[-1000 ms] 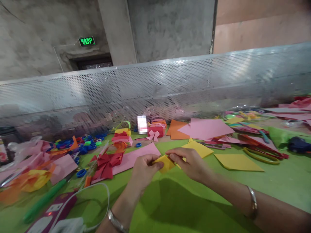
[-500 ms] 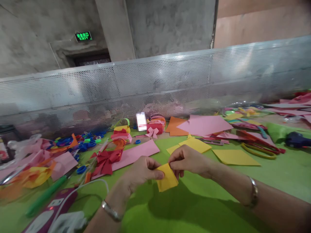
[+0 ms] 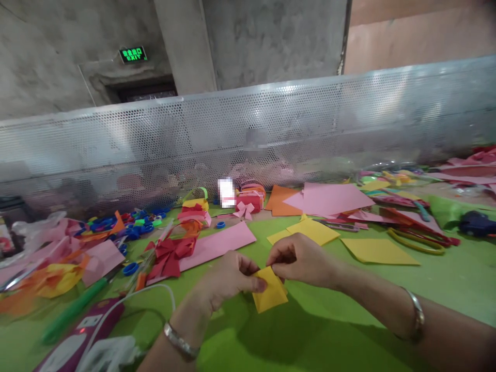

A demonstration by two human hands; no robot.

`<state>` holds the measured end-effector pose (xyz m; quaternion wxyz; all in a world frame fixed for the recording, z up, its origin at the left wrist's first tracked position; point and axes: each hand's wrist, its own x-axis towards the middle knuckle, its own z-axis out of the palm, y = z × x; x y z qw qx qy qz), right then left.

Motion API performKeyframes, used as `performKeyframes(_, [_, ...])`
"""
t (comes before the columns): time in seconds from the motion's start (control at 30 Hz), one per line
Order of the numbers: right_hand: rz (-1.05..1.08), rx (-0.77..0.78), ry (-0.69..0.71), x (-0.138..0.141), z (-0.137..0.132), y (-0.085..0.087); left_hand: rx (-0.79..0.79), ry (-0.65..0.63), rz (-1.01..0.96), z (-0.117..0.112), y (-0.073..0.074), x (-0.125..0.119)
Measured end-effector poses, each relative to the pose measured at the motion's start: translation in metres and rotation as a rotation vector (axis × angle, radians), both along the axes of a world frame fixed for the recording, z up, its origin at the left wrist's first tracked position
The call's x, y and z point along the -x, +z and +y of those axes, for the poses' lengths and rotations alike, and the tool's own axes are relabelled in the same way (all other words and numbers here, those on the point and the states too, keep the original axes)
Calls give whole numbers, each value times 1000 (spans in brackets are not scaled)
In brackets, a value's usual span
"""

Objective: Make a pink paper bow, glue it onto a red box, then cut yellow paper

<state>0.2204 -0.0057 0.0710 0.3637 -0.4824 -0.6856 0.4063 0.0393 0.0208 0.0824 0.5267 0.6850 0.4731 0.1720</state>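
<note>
A small folded piece of yellow paper (image 3: 273, 295) is held above the green tabletop (image 3: 310, 330). My left hand (image 3: 232, 281) is closed on its left side, thumb lying across the front face. At the top edge of the same paper, the fingertips of my right hand (image 3: 296, 261) pinch a corner. The fingers behind the paper are partly hidden. Just beyond my right hand lie several flat yellow sheets (image 3: 315, 231), and another yellow sheet (image 3: 377, 251) lies farther right.
At left are a red paper bow (image 3: 172, 256), a pink strip (image 3: 220, 245), blue rings (image 3: 130, 269), a green-handled tool (image 3: 73, 312) and a purple power strip (image 3: 83, 338) with a white cable. Pink sheets (image 3: 333, 199) and a dark blue tool (image 3: 476, 223) are at back right. A perforated metal panel (image 3: 232, 134) stands behind.
The yellow paper has tilted slightly and moved a little down and to the right in view. My right hand's fingers have drawn closer together at its top edge. Both hands keep hold.
</note>
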Motion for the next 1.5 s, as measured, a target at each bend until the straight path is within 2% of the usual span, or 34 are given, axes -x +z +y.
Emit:
performKeyframes(0.13, [-32,-6,-3,2,-4,3,52,-9,1,-2,2,-2])
performKeyframes(0.3, [23,-27,-190,7,-3,-2,29,52,-53,-4,1,-6])
performKeyframes(0.43, [-12,25,-102,5,2,-3,7,178,-61,-1,-5,-9])
performKeyframes(0.53, [-82,-48,-103,5,4,-3,7,202,-73,-1,-8,-11])
performKeyframes(0.67, [-151,-160,-162,8,4,-7,-31,168,-66,-2,-6,-13])
performKeyframes(0.87, [-194,-227,-186,10,4,-10,-35,9,-114,-3,-6,-11])
performKeyframes(0.97, [-196,-238,-188,10,5,-10,-123,34,-76,-1,-9,-11])
performKeyframes(1.07, [-171,-199,-176,10,7,-12,-181,113,-100,2,-11,-12])
performKeyframes(1.2, [-108,-58,-96,8,7,-14,-272,250,-165,4,-9,-13])
performKeyframes(1.27, [-66,6,-85,6,7,-13,-302,270,-185,4,-8,-13])
performKeyframes(1.43, [59,84,-121,1,7,-10,-142,207,-286,2,0,-9])
performKeyframes(1.5, [99,115,-114,1,8,-9,-113,230,-279,2,3,-7])
